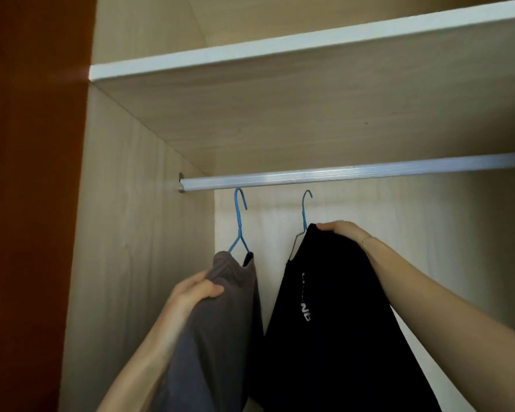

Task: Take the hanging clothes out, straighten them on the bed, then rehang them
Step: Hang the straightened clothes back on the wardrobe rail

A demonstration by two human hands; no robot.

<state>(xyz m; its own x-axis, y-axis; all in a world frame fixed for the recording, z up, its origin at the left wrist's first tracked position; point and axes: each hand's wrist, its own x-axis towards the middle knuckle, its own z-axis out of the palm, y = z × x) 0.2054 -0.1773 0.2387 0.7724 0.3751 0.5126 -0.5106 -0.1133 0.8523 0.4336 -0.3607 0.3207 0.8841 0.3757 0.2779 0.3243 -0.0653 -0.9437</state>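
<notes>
Grey garment (220, 322): left hand (191, 289) grips its shoulder, steadying the hanger (239, 233).
Black garment (324, 292): right hand (336, 228) clutches its top; hook (305, 209) above it, under rail (339, 173).

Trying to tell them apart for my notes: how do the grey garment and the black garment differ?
The grey garment is plain; the black garment bears white lettering. The left hand grips the grey garment below its top; the right hand grips the black garment at its very top. Both are on blue hangers just under the rail.
</notes>
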